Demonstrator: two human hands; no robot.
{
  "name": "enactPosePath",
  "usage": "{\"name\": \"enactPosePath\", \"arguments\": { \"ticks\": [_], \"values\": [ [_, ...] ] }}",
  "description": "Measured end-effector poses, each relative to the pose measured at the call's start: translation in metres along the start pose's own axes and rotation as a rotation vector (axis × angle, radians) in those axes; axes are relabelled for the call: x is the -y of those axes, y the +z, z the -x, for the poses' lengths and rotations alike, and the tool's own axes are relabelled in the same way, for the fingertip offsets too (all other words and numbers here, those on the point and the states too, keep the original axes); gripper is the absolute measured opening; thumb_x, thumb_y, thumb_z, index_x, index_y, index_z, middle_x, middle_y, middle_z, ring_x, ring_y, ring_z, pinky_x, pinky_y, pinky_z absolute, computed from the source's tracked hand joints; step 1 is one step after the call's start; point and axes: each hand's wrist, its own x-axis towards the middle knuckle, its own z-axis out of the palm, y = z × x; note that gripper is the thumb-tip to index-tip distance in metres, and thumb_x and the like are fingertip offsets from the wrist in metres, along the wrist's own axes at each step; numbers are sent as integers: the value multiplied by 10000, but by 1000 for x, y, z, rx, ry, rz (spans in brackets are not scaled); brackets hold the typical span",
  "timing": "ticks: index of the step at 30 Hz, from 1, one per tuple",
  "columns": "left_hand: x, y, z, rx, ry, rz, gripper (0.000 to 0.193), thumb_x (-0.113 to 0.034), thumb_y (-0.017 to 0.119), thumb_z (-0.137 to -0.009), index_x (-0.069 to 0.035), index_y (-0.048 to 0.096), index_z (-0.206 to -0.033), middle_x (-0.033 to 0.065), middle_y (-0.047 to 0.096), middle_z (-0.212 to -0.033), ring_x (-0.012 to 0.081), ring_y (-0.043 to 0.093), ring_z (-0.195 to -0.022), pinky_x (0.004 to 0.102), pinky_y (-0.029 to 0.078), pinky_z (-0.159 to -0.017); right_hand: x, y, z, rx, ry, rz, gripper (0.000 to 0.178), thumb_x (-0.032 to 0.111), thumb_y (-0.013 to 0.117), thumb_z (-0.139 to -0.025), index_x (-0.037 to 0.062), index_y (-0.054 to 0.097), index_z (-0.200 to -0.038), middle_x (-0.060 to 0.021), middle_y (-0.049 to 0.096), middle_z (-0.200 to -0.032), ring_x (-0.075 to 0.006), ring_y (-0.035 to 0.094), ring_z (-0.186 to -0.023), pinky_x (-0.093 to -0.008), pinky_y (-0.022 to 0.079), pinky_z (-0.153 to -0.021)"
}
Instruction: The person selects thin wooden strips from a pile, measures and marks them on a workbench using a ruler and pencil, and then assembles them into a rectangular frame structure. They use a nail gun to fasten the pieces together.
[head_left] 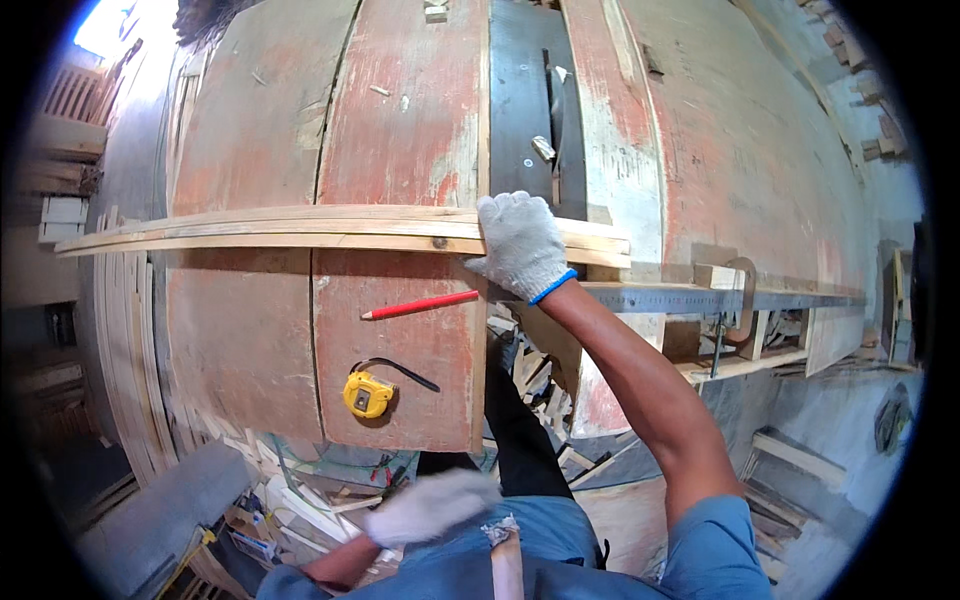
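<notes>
My right hand [522, 245], in a white knit glove with a blue cuff, is closed over several long, pale wooden strips [370, 228] near their right end. The strips lie side by side across the worn reddish saw table [400, 120], reaching past its left side. My left hand [430, 508], also gloved, is low in front of my body and smeared by motion; its fingers cannot be made out. Between the strips and the table's near edge lie a red pencil [420, 305] and a yellow tape measure [368, 394] with a black strap.
A dark metal strip with a slot [535, 90] runs through the table, a wood scrap [543, 148] beside it. On the right, a C-clamp [742, 300] grips a long metal rule [640, 298]. Offcuts [540, 385] litter the floor. A cigarette [506, 560] juts in at the bottom.
</notes>
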Motion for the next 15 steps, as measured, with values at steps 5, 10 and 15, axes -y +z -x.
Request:
{"name": "enactPosePath", "arguments": {
  "ticks": [5,10,15],
  "values": [
    [-47,-206,-16,-1022,331,-1243,758,-174,822,-851,-30,502,-1523,204,563,-1501,403,484,-1453,529,306,-1266,2,-14,-2,42,25,28,587,529,903,-691,97,630,-980,-114,667,-919,-310,670,-921,-452,523,-804],
    [-45,-347,-32,-932,130,-1579,936,-266,878,-785,-91,429,-1587,189,530,-1543,388,414,-1497,543,297,-1262,-1,-11,1,27,-11,48,540,520,884,-740,96,662,-990,-108,693,-940,-299,688,-936,-441,540,-793],
    [-64,-365,-36,-744,96,-1515,775,-250,922,-691,-79,578,-1363,158,649,-1210,400,578,-1192,505,450,-1074,-2,-14,0,67,6,38,508,498,878,-743,100,667,-979,-112,697,-937,-295,693,-929,-438,541,-778]
  ]
}}
